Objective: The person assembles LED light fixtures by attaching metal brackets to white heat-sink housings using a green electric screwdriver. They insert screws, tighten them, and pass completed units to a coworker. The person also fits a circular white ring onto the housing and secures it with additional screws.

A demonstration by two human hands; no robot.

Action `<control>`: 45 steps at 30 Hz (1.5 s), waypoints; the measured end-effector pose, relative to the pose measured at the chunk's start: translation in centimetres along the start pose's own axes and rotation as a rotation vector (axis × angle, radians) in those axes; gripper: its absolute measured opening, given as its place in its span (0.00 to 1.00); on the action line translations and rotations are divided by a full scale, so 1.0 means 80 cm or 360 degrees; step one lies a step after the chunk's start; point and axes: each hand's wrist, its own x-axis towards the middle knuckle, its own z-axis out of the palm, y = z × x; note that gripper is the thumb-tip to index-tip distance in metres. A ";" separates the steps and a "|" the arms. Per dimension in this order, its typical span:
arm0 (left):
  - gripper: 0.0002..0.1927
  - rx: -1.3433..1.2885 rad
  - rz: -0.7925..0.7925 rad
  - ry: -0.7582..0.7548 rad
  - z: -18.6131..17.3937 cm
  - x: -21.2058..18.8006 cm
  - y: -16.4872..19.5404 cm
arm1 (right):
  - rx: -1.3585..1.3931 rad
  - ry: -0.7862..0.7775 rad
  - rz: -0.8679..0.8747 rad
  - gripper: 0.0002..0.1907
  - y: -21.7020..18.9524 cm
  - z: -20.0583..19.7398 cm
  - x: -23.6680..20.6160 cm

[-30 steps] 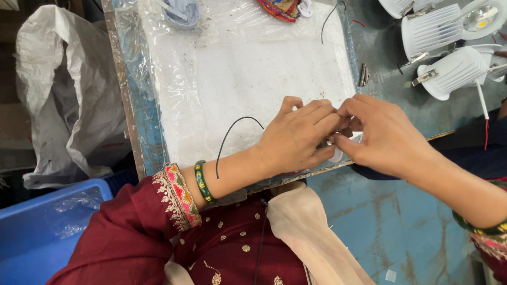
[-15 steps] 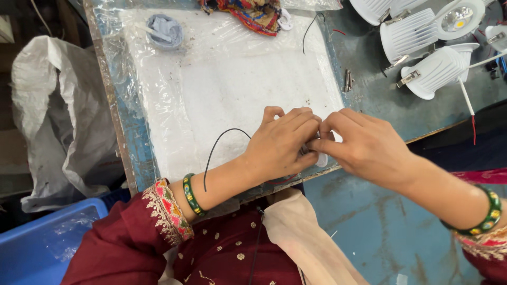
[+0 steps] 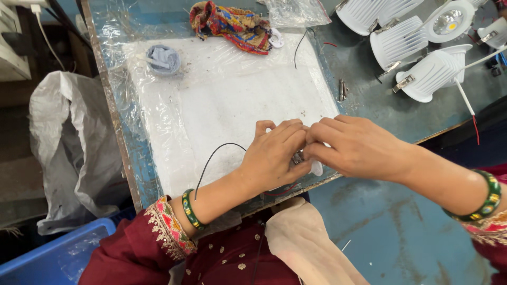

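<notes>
Pinch grip, both sides: left hand [image 3: 274, 155] and right hand [image 3: 356, 148] closed fingertip to fingertip on one small part [image 3: 315, 168], white with a bit of metal showing between the fingers. Part mostly hidden; kind not determinable. Held just above the near edge of the white foam pad [image 3: 222, 105], close to the body, probably for fine control and a clear downward view.

Thin black wire [image 3: 214, 158] arcing out from under the left palm, over the pad, back toward the left wrist; slack, apparently attached to the held part. Red wire [image 3: 280, 192] visible below the left hand at the table edge.

Foam pad under clear plastic sheet, likely as a soft, clean work surface on the worn blue-grey table [image 3: 369, 68]. Green bangle [image 3: 190, 210] on left wrist, matching bangle [image 3: 488, 198] on right.

Farther out, beyond reach of the pinch: small grey dish [image 3: 162, 58] at the pad's far left corner; patterned cloth [image 3: 232, 24] and clear plastic bag [image 3: 296, 10] at far edge. Small metal clips [image 3: 342, 89] just off the pad's right side. Cluster of white finned lamp housings [image 3: 417, 53] at far right, one lens-up, wires trailing. Grey sack [image 3: 68, 148] and blue bin [image 3: 58, 256] on the left, off the table.
</notes>
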 end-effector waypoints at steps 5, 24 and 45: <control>0.18 -0.0036 -0.0005 -0.0064 -0.004 -0.004 -0.002 | 0.0351 0.0788 0.0500 0.04 0.010 0.021 -0.043; 0.13 -0.0263 -0.0207 -0.0014 -0.029 -0.011 -0.043 | 0.0920 0.1721 0.1597 0.05 0.002 0.245 -0.013; 0.13 0.0080 -0.0578 0.0449 -0.063 -0.045 0.017 | 0.0658 0.1433 0.1083 0.30 -0.057 0.267 0.027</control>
